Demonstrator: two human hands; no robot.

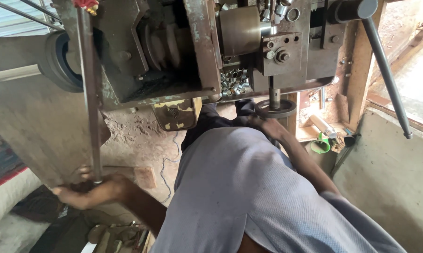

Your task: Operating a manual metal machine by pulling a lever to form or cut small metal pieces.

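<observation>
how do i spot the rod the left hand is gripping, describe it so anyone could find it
Start at the big grey-green machine across the top. Down its left side runs a long thin metal rod, its lower end held by the left hand. Unlike the thicker dark lever at right, it is slim, near vertical, red-capped.

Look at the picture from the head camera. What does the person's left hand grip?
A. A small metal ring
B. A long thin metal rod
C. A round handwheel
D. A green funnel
B: the left hand closes round the lower end of the long thin metal rod.
</observation>
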